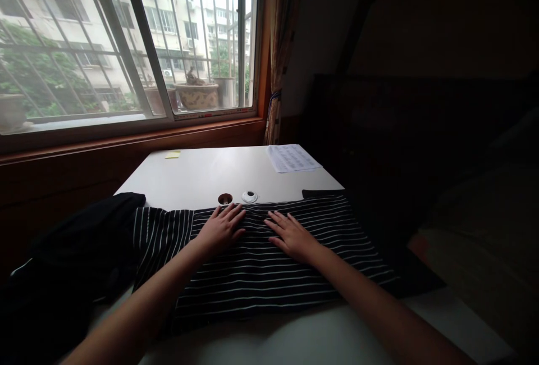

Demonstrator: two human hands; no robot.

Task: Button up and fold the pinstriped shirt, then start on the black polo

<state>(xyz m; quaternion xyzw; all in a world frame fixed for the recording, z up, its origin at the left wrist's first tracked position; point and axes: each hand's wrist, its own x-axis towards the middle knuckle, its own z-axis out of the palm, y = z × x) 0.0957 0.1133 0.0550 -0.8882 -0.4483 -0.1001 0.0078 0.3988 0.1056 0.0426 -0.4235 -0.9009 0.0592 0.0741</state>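
A black garment with thin white stripes lies spread flat across the near part of a white table. My left hand rests palm down on it near its far edge, fingers stretched out and slightly apart. My right hand lies flat on the cloth just to the right, fingers also extended. The two hands are a small gap apart and hold nothing.
A dark heap of clothing sits at the table's left. A printed sheet of paper and a yellow sticky note lie at the far side. A cable hole and its white cap are beyond my fingers. A barred window is behind.
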